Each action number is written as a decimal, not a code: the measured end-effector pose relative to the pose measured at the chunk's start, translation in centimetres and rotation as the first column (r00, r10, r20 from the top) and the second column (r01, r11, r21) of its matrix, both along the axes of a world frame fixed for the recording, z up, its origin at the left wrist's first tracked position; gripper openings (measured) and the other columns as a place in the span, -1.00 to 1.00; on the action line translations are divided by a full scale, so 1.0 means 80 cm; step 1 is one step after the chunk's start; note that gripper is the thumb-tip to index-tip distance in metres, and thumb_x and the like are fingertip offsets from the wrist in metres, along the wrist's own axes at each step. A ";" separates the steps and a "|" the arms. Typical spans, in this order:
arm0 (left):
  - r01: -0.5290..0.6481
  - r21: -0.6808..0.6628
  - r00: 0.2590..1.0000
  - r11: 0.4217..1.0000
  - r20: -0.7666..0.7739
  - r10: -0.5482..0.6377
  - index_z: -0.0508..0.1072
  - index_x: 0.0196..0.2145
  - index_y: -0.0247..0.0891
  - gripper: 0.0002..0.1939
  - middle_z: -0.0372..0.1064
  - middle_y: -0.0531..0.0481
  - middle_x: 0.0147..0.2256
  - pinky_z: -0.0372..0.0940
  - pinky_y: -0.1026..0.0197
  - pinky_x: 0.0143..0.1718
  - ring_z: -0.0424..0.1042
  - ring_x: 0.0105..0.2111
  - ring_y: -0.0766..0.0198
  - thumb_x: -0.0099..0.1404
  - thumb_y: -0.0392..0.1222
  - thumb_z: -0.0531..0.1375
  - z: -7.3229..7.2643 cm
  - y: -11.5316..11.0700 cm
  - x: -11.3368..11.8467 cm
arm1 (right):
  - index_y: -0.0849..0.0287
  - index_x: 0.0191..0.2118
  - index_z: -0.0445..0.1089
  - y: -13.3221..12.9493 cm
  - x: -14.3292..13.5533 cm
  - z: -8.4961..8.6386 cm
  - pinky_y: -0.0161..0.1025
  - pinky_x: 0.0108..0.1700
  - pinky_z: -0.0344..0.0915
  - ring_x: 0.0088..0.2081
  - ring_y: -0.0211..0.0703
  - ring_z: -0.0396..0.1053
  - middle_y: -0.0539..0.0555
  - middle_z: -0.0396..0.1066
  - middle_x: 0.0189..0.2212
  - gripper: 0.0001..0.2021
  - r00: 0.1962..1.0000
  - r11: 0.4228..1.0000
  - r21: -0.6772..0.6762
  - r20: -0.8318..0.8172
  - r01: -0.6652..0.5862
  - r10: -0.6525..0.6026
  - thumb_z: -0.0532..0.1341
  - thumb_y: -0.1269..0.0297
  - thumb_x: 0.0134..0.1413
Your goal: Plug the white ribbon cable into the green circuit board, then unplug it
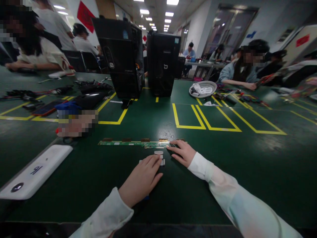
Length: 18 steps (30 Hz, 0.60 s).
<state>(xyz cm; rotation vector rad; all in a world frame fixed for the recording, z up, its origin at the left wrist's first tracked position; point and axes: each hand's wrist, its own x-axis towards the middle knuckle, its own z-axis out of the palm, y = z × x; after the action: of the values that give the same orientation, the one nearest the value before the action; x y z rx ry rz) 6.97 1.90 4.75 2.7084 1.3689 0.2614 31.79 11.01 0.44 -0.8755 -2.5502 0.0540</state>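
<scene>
A narrow green circuit board (131,143) lies lengthwise across the table, with copper-coloured tabs along its far edge. My right hand (183,152) rests at its right part, fingers stretched and spread, fingertips touching the board. That hand covers some of the board's right end. Just nearer to me, my left hand (143,177) lies palm down with its fingers extended over small white pieces (158,153). Its fingertips touch them and partly hide them, so I cannot make out their kind. A bit of something blue shows under the left hand.
A white device (37,172) lies at left, near a blurred-out object. Two black computer towers (163,62) stand at the back. Cables and a blue-and-black item (81,102) lie at left. A white basket (203,88) holds small parts. Yellow tape (190,127) marks the green table. Other people sit around.
</scene>
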 end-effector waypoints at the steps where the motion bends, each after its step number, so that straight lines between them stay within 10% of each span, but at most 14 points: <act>1: -0.004 0.007 1.000 1.000 -0.006 0.004 0.21 0.24 -0.35 -0.49 0.24 -0.22 0.22 0.26 -0.05 0.16 0.25 0.19 0.02 0.41 -0.08 0.05 0.000 0.002 0.003 | 0.16 0.13 0.36 0.000 0.000 0.000 0.06 0.06 0.29 0.07 0.05 0.25 0.27 0.28 0.08 -0.62 1.000 1.000 -0.003 0.001 0.000 0.000 0.01 0.15 0.33; 18: -0.008 0.070 1.000 0.997 0.013 0.007 0.23 0.22 -0.41 -0.49 0.26 -0.26 0.21 0.20 -0.03 0.20 0.23 0.21 0.02 0.40 -0.10 0.07 -0.009 0.009 0.016 | 0.15 0.13 0.35 0.000 0.000 0.002 0.06 0.09 0.27 0.08 0.03 0.25 0.25 0.28 0.08 -0.62 1.000 1.000 -0.003 -0.009 -0.009 0.009 0.03 0.16 0.32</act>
<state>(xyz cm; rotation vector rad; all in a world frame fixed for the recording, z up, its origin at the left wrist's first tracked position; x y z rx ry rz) 8.23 2.61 4.00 2.7536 1.3926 0.3332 31.81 11.03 0.59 -0.8625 -2.5462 0.0642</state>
